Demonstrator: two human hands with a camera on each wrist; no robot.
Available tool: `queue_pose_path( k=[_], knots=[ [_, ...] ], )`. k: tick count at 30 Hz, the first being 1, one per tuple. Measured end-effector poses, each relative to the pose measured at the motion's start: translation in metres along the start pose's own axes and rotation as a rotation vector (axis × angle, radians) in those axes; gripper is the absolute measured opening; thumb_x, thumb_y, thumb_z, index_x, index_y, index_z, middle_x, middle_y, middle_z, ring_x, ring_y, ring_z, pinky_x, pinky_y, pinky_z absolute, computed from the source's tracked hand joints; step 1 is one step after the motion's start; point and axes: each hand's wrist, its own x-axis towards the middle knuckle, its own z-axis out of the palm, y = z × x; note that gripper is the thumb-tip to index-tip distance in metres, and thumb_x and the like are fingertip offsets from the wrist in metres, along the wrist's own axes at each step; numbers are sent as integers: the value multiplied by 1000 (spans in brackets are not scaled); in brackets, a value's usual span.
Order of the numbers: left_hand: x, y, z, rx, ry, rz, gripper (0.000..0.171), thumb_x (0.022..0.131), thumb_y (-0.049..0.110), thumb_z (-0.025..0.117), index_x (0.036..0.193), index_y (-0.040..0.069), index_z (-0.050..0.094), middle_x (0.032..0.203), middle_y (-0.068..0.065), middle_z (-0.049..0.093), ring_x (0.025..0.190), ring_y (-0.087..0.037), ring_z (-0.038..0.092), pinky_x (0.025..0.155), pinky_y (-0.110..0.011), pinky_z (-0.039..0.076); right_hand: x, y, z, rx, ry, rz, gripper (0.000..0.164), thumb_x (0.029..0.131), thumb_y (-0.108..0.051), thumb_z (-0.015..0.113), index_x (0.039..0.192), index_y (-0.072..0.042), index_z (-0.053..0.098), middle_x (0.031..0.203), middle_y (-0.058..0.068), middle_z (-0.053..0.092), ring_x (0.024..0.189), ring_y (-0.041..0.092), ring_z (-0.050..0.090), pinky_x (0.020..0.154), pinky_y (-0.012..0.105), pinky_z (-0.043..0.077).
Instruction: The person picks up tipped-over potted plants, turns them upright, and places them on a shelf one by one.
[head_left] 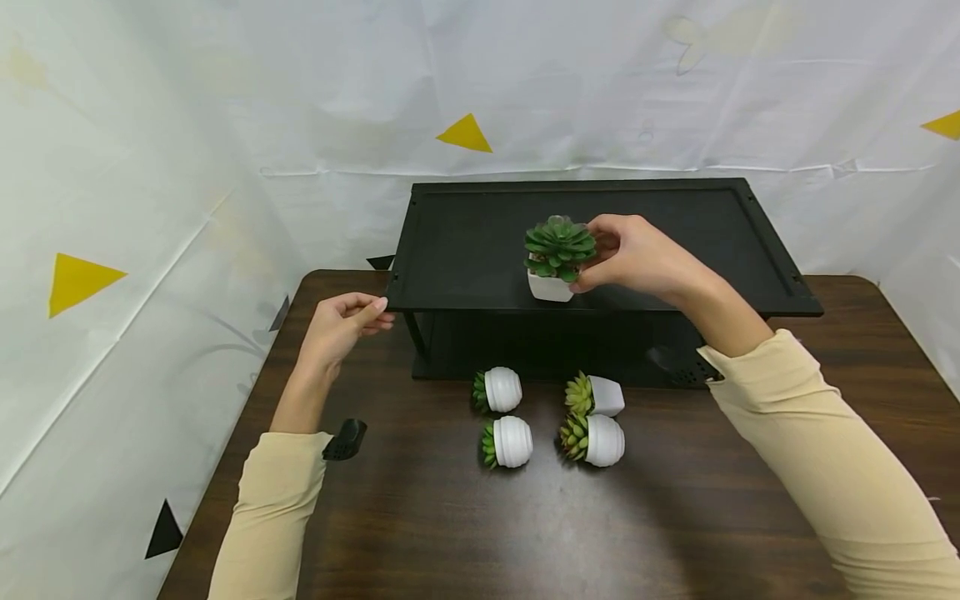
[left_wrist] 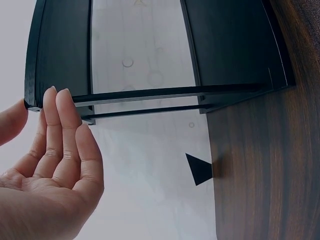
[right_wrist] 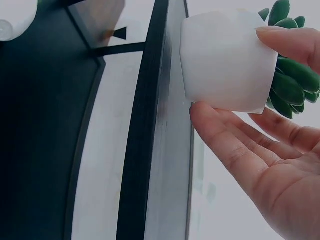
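Note:
A potted succulent (head_left: 560, 246) with dark green leaves and a white angular pot (right_wrist: 227, 60) is upright at the front middle of the black shelf's top. My right hand (head_left: 637, 254) grips the pot between thumb and fingers from the right. Whether the pot's base touches the board, I cannot tell. At the front left corner of the black shelf (head_left: 465, 242), my left hand (head_left: 341, 329) pinches the top board's edge; the thumb and fingertips are on opposite faces in the left wrist view.
On the brown table (head_left: 450, 533), before the shelf, several small succulents lie on their sides in white pots: two at left, including a ribbed pot (head_left: 513, 442), and two at right, including a round pot (head_left: 604, 440). A white sheet (head_left: 345, 100) hangs behind.

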Motion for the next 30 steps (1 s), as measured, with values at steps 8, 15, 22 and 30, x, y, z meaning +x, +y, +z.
queue_pose_path(
  k=[8,15,22,30],
  knots=[
    [0,1,0,1,2,-5,34,91,23,58,110,-5,57,79,4,64,85,-23,64,83,-33,49,14,-6,6,17,-10,2,48,75,-6,73,117,0,50,107,15,59,98,24,59,91,43,43],
    [0,1,1,5,1,-6,33,92,23,58,110,-5,57,80,4,64,91,-29,63,81,-29,50,27,-8,13,29,-21,-15,51,74,-4,73,119,-1,50,107,15,59,96,24,58,89,41,44],
    [0,0,1,10,2,-3,34,91,23,58,110,-5,57,81,3,64,91,-30,63,81,-28,50,35,-10,20,37,-31,-28,52,73,-4,74,119,0,50,105,16,59,95,24,58,85,40,46],
    [1,0,1,-7,1,6,33,91,21,58,109,-6,57,79,3,64,79,-17,65,88,-40,47,44,-14,28,52,-65,-33,59,73,-5,74,125,1,45,108,17,58,97,25,57,86,41,46]
  ],
)
